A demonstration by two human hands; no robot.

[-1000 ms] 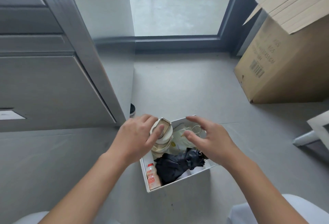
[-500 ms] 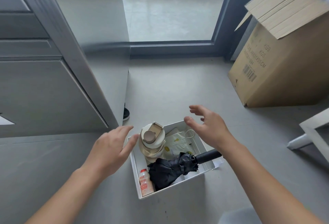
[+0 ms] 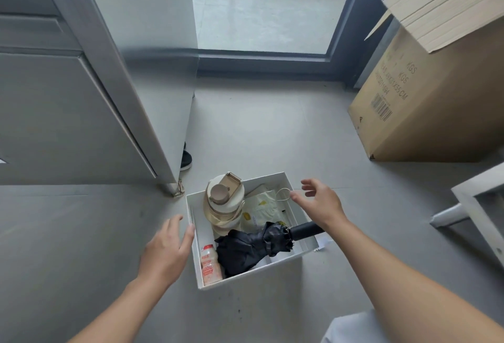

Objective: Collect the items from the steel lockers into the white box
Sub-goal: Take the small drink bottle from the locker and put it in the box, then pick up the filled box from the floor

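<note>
Both hands, left (image 3: 163,254) and right (image 3: 317,203), hung released and empty at the sides of the box (image 3: 251,285) holding a bottle (image 3: 222,202) and umbrella (image 3: 251,250).

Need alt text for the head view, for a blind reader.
A white box on the floor holds a cream bottle, black umbrella and small drink bottle; the left hand and right hand, both open, flank it.

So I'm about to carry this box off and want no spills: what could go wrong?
The handle of the black umbrella juts over the right rim of the white box, so it could snag or slide out. The cream water bottle stands taller than the rim and could topple when lifted.
</note>
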